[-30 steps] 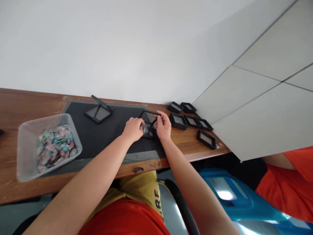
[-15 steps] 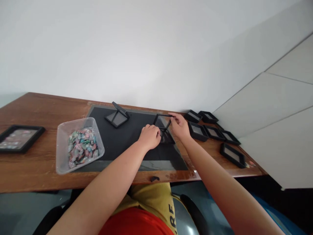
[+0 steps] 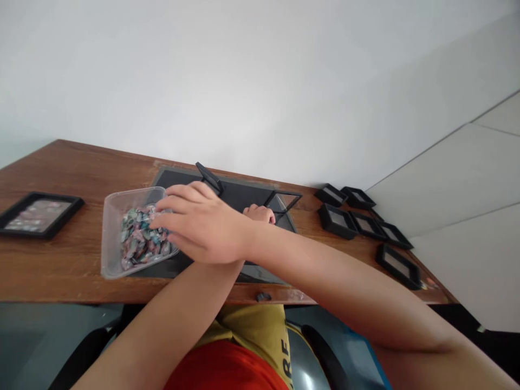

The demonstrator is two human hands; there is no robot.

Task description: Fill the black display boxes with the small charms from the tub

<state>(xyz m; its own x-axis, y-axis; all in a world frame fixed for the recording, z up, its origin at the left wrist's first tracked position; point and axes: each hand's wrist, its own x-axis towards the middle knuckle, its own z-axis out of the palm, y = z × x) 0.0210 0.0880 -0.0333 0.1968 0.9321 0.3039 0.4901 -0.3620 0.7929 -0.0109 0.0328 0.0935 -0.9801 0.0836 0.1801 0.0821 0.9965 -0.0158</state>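
Note:
My right hand [image 3: 195, 222] is stretched across my left forearm. Its fingers are spread, with the tips over the clear plastic tub [image 3: 111, 235] of small shiny pink, green and blue pieces [image 3: 140, 238]. Nothing shows between those fingers. Farther right, my left hand [image 3: 260, 213] has its fingers curled at the left side of an open black display frame [image 3: 284, 201] with a clear window, its lid tilted up. My right arm covers most of that frame's base. A second open black frame [image 3: 210, 177] stands behind my right hand, partly hidden by it.
A black mat [image 3: 244, 189] lies on the wooden table [image 3: 101, 168]. At the left is a black frame [image 3: 49, 230] with pieces behind its window. Several closed black frames [image 3: 337, 221] sit at the right. A small dark scrap [image 3: 263, 297] lies near the front edge.
My right hand has let go of the frame's raised lid and swung left over my left arm to the tub. My left hand has stayed at the frame. The view has shifted slightly.

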